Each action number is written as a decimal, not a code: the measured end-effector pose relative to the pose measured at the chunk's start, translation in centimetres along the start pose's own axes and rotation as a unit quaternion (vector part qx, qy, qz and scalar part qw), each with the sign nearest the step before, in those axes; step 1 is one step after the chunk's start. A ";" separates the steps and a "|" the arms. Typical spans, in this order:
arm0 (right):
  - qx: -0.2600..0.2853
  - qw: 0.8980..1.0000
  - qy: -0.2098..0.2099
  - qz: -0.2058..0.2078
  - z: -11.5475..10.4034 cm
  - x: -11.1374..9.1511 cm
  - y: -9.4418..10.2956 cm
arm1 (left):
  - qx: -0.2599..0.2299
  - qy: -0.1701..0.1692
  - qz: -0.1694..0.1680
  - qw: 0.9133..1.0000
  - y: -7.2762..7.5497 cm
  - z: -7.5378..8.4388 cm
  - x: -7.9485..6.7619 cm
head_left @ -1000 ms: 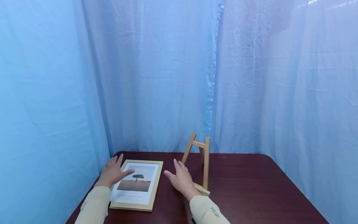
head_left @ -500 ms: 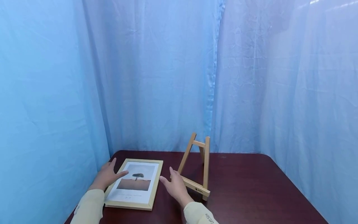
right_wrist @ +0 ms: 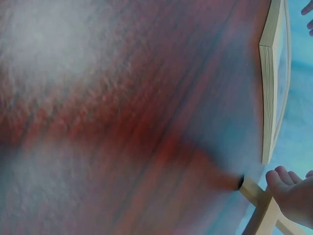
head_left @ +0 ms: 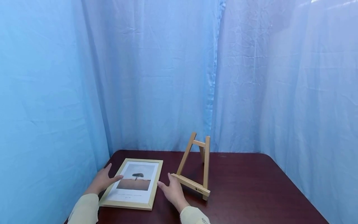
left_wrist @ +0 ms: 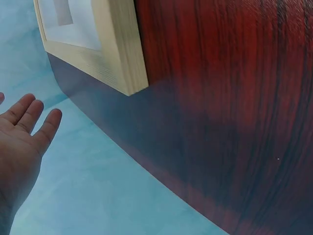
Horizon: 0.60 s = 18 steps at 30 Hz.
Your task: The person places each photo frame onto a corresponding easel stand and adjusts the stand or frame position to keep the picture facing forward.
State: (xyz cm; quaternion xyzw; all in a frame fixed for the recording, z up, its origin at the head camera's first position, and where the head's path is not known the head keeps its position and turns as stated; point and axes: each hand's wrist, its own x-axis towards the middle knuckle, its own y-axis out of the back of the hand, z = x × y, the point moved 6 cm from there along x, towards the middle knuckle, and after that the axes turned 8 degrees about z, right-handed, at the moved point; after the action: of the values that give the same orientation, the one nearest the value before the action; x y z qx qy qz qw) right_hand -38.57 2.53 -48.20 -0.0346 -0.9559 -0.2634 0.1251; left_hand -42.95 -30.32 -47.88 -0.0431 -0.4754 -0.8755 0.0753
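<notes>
A picture frame (head_left: pixel 153 186) with a pale wood border lies flat on the table, its print showing a tree. My left hand (head_left: pixel 103 180) is at the frame's left side, fingers spread and thumb over the border. In the left wrist view the left hand (left_wrist: pixel 22 137) appears with straight fingers beside the frame (left_wrist: pixel 115 63). My right hand (head_left: pixel 174 191) is between the frame and a small wooden easel (head_left: pixel 206 165), thumb pointing toward the frame's right edge. In the right wrist view the right hand (right_wrist: pixel 293 196) overlaps part of the easel (right_wrist: pixel 264 215). Neither hand grips anything.
The dark red-brown table (head_left: pixel 246 186) has rounded far corners. Light blue curtains (head_left: pixel 167 77) hang behind it and along both sides. The easel stands upright to the right of the frame, its lower ledge angled toward the front right.
Both hands have come lower and closer to the near side of the table, the left one shifting left and the right one slightly left. The frame and easel stay in place.
</notes>
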 end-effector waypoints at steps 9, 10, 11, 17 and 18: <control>0.024 0.999 -0.021 0.023 0.2 -0.7 -1.1 | -0.028 0.021 -0.010 0.999 0.1 -1.4 -0.7; 0.026 0.999 -0.021 0.025 0.2 -0.8 -1.3 | -0.031 0.023 -0.011 0.999 0.1 -1.5 -0.7; 0.028 0.999 -0.022 0.026 0.2 -0.9 -1.5 | -0.034 0.024 -0.011 0.999 0.0 -1.6 -0.8; 0.038 0.999 -0.027 0.020 0.3 -1.4 -2.4 | -0.046 0.033 -0.010 0.998 -0.2 -2.4 -0.9; 0.039 0.999 -0.030 0.018 0.4 -1.4 -2.6 | -0.049 0.032 -0.009 0.998 -0.2 -2.5 -0.9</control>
State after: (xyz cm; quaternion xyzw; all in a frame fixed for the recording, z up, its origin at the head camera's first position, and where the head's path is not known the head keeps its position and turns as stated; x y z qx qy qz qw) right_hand -37.62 0.50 -50.13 -0.0548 -0.9679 -0.2227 0.1028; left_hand -42.12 -32.18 -49.53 -0.0141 -0.4296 -0.8993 0.0804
